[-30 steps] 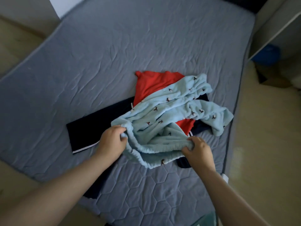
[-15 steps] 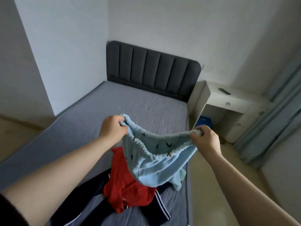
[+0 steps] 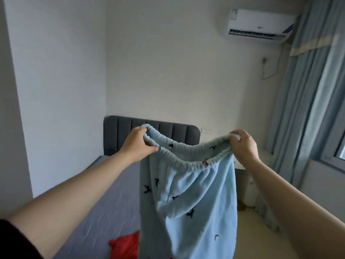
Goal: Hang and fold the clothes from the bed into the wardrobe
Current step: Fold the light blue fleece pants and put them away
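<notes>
Light-blue fleece trousers (image 3: pixel 188 199) hang above the bed (image 3: pixel 104 208), in front of its headboard; the left hand (image 3: pixel 139 142) and right hand (image 3: pixel 242 144) each pinch the stretched elastic waistband's ends.

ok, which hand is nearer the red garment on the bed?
Left. The left hand holds the blue pants by the waistband, almost straight above the red garment; the right hand grips the other end, farther off to the right.

A home bedroom: bed (image 3: pixel 104 208) with padded headboard (image 3: pixel 121 131), curtains (image 3: pixel 306 101), wall air conditioner (image 3: pixel 259 23).
</notes>
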